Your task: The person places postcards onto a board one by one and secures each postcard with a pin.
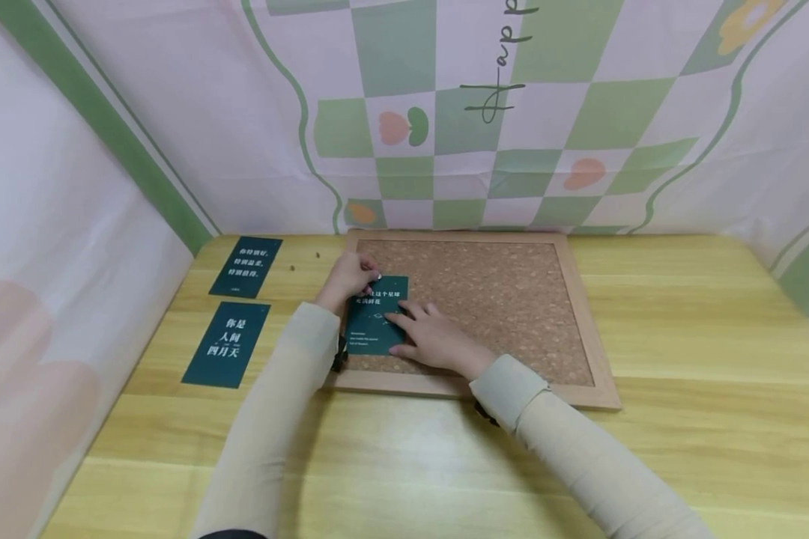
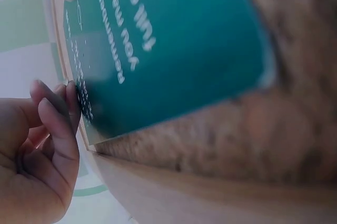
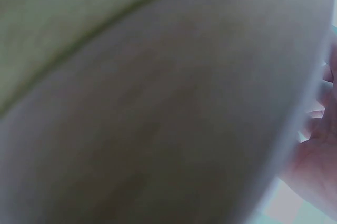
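A dark teal card [image 1: 377, 329] with white lettering lies on the left part of a wood-framed cork board [image 1: 485, 299]. At the card's top edge, my left hand [image 1: 346, 278] pinches a tiny pale thing that looks like a thumbtack; the fingers hide most of it. The left wrist view shows those curled fingers [image 2: 58, 116] close against the card's far end. My right hand [image 1: 438, 337] rests with spread fingers on the card's right side. In the right wrist view the hand [image 3: 321, 155] is mostly cut off behind the blurred board frame [image 3: 174, 103].
Two more teal cards, an upper one [image 1: 246, 266] and a lower one [image 1: 226, 344], lie on the wooden table [image 1: 404, 464] left of the board. Two tiny dark objects [image 1: 292, 267] sit between them and the board. A patterned cloth [image 1: 472, 172] hangs behind the table.
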A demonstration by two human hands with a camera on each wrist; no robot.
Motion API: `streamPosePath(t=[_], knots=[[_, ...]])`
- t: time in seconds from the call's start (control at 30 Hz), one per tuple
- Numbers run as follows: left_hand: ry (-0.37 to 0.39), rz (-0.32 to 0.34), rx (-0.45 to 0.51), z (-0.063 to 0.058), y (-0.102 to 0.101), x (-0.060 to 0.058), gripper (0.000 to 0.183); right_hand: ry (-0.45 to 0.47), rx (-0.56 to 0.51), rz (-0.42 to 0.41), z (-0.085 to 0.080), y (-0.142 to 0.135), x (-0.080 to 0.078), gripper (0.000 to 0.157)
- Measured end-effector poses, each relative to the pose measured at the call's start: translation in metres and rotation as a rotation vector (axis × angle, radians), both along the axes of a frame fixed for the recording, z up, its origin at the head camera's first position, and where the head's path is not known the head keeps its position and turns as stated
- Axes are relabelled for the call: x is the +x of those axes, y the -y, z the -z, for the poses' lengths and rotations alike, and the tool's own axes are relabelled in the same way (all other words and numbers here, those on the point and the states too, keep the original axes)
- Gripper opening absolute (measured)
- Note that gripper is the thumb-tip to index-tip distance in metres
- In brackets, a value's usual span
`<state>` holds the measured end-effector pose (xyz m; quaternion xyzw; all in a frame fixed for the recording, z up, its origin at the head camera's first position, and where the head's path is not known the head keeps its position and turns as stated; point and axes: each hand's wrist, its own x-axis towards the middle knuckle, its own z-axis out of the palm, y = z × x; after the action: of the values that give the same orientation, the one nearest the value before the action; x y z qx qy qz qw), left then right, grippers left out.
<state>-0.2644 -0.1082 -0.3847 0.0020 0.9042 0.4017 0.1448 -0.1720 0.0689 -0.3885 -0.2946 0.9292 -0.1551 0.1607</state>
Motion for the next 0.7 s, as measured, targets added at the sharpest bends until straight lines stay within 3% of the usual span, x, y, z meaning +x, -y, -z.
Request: streamPosePath(t=[0.4,0.7], knots=[[-0.026,0.041,-0.026,0.0019,-0.0001,0.0003,0.022,-0.002,-0.009,0.0,0.0005,0.0,0.0006,0.062],[-0.056,0.013,-0.043,-0.0013,-0.0009,0.0019,0.023,-0.013,-0.009,0.003,0.0012,0.0001,-0.0005,0.061]])
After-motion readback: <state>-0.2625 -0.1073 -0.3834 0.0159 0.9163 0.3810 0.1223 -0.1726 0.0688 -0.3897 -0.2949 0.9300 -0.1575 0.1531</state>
